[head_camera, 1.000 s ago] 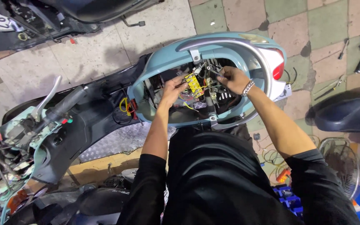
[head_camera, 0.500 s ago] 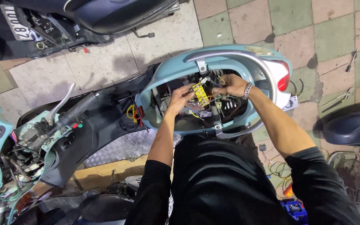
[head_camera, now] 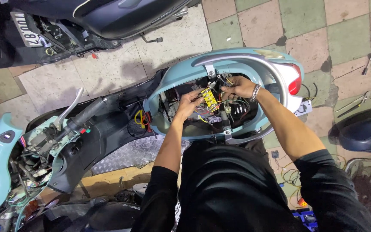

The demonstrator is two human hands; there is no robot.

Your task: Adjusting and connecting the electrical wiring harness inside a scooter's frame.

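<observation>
Inside the open rear bay of the pale blue scooter (head_camera: 181, 77), the left hand (head_camera: 188, 103) pinches the yellow connector block (head_camera: 209, 98) in a narrow grip. The right hand (head_camera: 237, 87), just beside that block, closes its grip on the thin wires (head_camera: 232, 102) running from it.

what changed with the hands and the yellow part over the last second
Little changed. The left hand and right hand stay inside the open rear bay of the light blue scooter, both at the yellow connector block among the wires. The right hand has shifted slightly toward the block. Most of the apparent movement is the head camera shifting, so the whole scene slides in the frame. No clear new grasp or release shows.
</observation>
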